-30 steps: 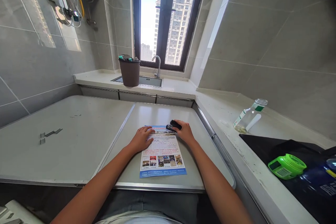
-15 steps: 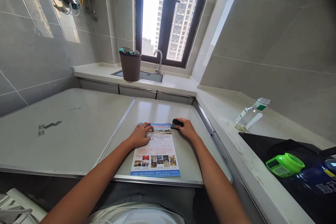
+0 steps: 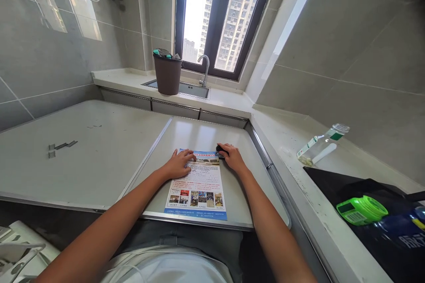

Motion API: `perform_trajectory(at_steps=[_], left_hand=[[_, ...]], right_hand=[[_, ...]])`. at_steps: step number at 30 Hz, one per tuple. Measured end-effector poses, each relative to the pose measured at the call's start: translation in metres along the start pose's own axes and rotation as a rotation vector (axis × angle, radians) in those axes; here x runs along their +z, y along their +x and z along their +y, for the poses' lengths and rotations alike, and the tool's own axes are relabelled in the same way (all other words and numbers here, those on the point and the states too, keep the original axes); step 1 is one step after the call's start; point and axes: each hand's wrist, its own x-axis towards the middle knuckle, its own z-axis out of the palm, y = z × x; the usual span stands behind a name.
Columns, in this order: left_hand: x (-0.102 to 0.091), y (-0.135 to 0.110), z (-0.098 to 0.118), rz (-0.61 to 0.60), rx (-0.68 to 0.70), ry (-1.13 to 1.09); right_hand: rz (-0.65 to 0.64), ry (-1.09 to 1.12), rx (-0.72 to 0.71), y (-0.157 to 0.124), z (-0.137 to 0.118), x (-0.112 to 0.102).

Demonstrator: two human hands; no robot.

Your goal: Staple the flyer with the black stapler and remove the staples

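Observation:
A printed flyer [image 3: 198, 188] with a blue border and small photos lies flat on a pale table [image 3: 206, 135] in front of me. My left hand [image 3: 179, 163] rests palm down on the flyer's upper left corner, fingers spread. My right hand [image 3: 231, 156] is closed around a small black stapler [image 3: 220, 149], pressed at the flyer's upper right corner. Most of the stapler is hidden under my fingers.
A second pale table [image 3: 79, 146] with small metal pieces [image 3: 61, 146] adjoins on the left. A brown bin [image 3: 167, 72] stands by the sink [image 3: 184, 89] and tap under the window. On the right counter lie a clear bottle [image 3: 321, 146], a green container [image 3: 361, 209] and a black bag [image 3: 361, 188].
My right hand has closed down over the stapler, so less of it shows at the flyer's corner. My view has tilted down and shifted slightly; the left hand stays on the flyer.

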Motion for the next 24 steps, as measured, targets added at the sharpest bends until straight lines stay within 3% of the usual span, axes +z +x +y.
perform_trajectory(at_steps=[24], left_hand=[[0.003,0.003,0.003,0.006,-0.008,0.004]], right_hand=[[-0.077,-0.326,0.108,-0.002,-0.030,0.004]])
